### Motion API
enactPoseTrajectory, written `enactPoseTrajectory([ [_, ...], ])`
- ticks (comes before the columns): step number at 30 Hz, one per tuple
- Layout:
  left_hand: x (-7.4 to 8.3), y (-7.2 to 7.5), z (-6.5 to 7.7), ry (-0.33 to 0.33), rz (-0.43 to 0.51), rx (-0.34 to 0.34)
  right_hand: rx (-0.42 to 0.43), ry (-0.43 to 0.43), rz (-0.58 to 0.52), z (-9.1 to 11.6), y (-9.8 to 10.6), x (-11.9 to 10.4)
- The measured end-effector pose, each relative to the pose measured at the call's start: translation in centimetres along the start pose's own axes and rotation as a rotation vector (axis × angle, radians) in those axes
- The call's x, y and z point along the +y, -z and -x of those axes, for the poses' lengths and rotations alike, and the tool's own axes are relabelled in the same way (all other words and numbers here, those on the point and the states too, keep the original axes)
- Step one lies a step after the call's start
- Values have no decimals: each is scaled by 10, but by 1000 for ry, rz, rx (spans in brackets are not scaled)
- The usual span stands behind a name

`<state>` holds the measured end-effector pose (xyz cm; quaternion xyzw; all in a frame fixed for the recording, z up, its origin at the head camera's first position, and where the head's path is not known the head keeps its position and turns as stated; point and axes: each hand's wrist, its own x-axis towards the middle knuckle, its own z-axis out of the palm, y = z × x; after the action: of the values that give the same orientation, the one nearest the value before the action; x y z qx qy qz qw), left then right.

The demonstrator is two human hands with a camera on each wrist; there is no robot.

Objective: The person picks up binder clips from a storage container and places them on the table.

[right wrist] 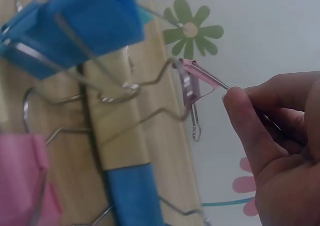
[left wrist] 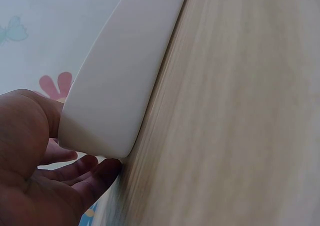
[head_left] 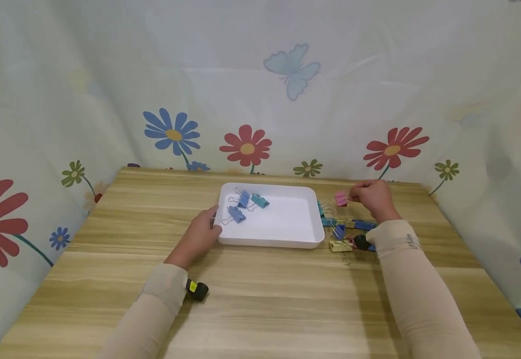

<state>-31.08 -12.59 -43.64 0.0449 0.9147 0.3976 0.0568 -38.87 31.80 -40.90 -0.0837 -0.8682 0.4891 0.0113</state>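
My left hand (head_left: 201,230) grips the left end of a shallow white tray (head_left: 271,244); in the left wrist view its thumb lies at the rim and the fingers curl by the tray's end wall (left wrist: 107,85). Inside the tray, toward the left, lie two blue binder clips (head_left: 237,215) and a teal binder clip (head_left: 260,201). Past the tray's right end, my right hand (head_left: 374,198) pinches a pink binder clip (head_left: 341,198) by a wire handle between thumb and fingertips. The right wrist view shows this pink clip (right wrist: 192,83) held out from the fingertips.
Several more binder clips lie by the tray's right side, among them a yellow clip (head_left: 340,246) and a blue clip (head_left: 339,232), partly under the right forearm. The wooden table (head_left: 260,304) ends at a flower-patterned curtain (head_left: 332,99).
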Motion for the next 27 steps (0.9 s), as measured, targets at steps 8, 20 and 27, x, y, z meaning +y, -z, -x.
enactPoseTrajectory([
  [8,-2,1,-2,5,-11,-3,-28,23,58,-3,-4,6],
  [20,-2,1,-2,-4,-3,-4,-70,-7,143,0,-11,8],
  [27,-3,1,-3,2,-1,-8,-68,-7,155,1,-13,10],
])
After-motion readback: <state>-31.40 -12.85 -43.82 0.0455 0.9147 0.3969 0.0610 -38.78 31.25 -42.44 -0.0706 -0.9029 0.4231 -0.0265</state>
